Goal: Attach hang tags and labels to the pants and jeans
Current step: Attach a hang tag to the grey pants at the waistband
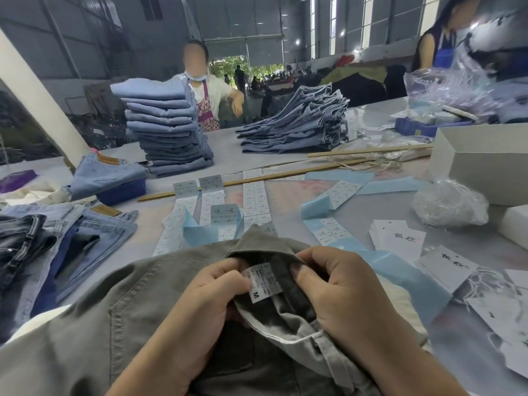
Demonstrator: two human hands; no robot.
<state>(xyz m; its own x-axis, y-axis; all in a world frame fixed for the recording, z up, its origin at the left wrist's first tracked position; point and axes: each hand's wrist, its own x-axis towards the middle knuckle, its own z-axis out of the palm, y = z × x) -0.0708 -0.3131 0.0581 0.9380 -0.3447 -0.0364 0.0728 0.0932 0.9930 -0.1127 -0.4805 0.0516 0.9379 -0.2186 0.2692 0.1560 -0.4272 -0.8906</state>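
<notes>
Between your hands, you're pinching the white size label against the grey pants: left hand thumbing its edge, right hand gripping the waistband. Sticker strips are lying just beyond on the counter.

Both hands pinch label (marked M) on pants.

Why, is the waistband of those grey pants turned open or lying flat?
Turned open: both hands, left hand and right hand, hold the grey pants showing the M label.
</notes>
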